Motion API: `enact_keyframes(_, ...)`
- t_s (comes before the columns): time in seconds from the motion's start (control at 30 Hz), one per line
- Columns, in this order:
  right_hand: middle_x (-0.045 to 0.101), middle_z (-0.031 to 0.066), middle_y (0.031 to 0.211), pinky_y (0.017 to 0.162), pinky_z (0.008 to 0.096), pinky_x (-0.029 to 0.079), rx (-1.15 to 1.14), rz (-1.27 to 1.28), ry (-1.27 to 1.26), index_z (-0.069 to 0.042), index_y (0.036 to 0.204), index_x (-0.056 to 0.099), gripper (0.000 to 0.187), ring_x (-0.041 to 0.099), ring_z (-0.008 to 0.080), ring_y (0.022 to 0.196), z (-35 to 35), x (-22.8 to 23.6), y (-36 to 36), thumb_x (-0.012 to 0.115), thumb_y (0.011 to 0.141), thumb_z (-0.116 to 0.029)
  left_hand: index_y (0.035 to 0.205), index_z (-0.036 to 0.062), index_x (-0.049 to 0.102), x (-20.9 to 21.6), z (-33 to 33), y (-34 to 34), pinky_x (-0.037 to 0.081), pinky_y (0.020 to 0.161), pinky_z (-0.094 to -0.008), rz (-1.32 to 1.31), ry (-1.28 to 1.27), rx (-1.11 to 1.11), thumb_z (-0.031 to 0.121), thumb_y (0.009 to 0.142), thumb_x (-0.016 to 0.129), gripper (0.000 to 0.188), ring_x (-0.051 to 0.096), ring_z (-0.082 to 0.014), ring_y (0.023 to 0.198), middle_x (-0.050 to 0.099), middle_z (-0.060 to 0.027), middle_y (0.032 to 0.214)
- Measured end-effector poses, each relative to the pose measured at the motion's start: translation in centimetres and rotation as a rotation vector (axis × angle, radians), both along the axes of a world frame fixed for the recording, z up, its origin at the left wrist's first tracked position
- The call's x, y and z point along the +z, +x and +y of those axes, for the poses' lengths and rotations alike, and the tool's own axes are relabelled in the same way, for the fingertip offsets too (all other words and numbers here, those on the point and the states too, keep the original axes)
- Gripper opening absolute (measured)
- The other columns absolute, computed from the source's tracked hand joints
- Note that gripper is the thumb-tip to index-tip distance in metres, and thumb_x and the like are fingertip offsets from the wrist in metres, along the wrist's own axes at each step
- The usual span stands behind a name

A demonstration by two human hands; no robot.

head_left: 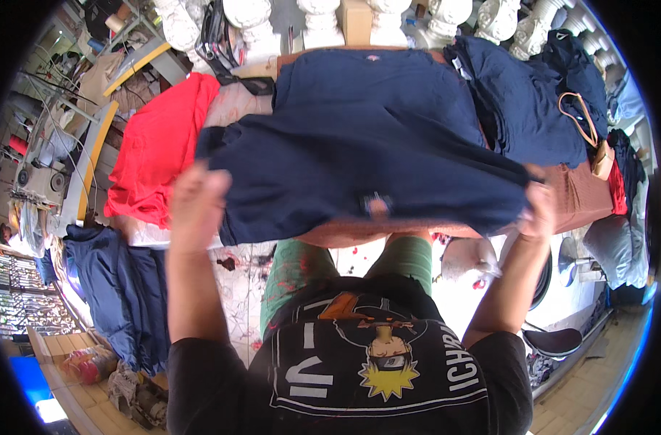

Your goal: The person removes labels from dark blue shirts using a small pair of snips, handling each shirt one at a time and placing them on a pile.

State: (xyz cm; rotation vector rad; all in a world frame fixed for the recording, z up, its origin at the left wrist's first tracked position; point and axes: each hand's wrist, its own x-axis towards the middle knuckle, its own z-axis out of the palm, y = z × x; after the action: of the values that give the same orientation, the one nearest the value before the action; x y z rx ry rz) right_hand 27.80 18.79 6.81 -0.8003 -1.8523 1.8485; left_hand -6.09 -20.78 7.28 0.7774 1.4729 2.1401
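Note:
A dark navy shirt (359, 163) is stretched wide between my two hands, above the near edge of a table with a brown cover (577, 190). My left hand (200, 197), blurred, is closed at the shirt's left end. At its right end, my right hand (538, 209) grips the cloth with bent fingers. A small printed patch (376, 204) shows near the shirt's lower edge. Just beyond it another navy garment (367, 80) lies flat, with a small reddish mark at its far edge. The held shirt covers part of that one.
Red cloth (160, 148) lies on the left, with navy cloth (120, 290) hanging below. More navy garments (522, 101) are heaped at the right, beside a tan strap (580, 116). White ornate balusters (319, 22) line the back. A sewing machine (44, 181) stands far left.

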Motion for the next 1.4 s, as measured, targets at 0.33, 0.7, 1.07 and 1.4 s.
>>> enact_keyframes(0.33,0.044,-0.0034,0.060,0.056,0.0232,0.039,0.052,0.428,0.229,-0.003,0.127,0.057,0.046,0.042,0.0082,0.054,1.5,14.6,-6.8,0.065,0.090,-0.030,0.118,0.0041,0.057,15.8,2.5,-13.1,0.046,0.088,-0.0290,0.513,0.083,0.354,0.028,0.098,0.052,0.032,0.059,-0.0159,0.100,0.063,-0.0062,0.112)
enact_keyframes(0.7,0.072,0.0122,0.076,0.068,0.0285,0.047,0.065,-0.429,0.349,0.002,0.086,0.071,0.050,0.060,0.0162,0.072,2.6,1.0,-10.8,0.062,0.090,-0.047,0.130,0.0009,0.053,-8.0,2.4,-11.0,0.041,0.103,-0.0426,-0.351,-0.134,-0.327,0.068,0.090,0.038,0.080,0.054,-0.0242,0.121,0.060,-0.0103,0.126)
enact_keyframes(1.07,0.044,-0.0044,0.043,0.031,0.0235,0.024,0.050,0.299,-0.294,-0.015,0.073,0.056,0.024,0.035,0.0079,0.030,-4.1,-0.1,-13.1,0.071,0.084,-0.029,0.120,-0.0015,0.058,3.9,2.7,-8.1,0.051,0.091,-0.0322,-0.138,0.041,-0.049,0.014,0.092,0.061,0.032,0.064,-0.0184,0.101,0.065,-0.0104,0.114)
enact_keyframes(1.4,0.041,-0.0069,0.052,0.040,0.0227,0.025,-0.241,0.143,0.207,-0.014,0.077,0.055,0.025,0.034,0.0059,0.040,2.0,11.8,-11.6,0.071,0.086,-0.031,0.114,-0.0004,0.059,12.6,6.6,-11.2,0.050,0.087,-0.0285,0.112,-0.173,0.100,0.029,0.092,0.064,0.037,0.064,-0.0168,0.094,0.067,-0.0081,0.108)
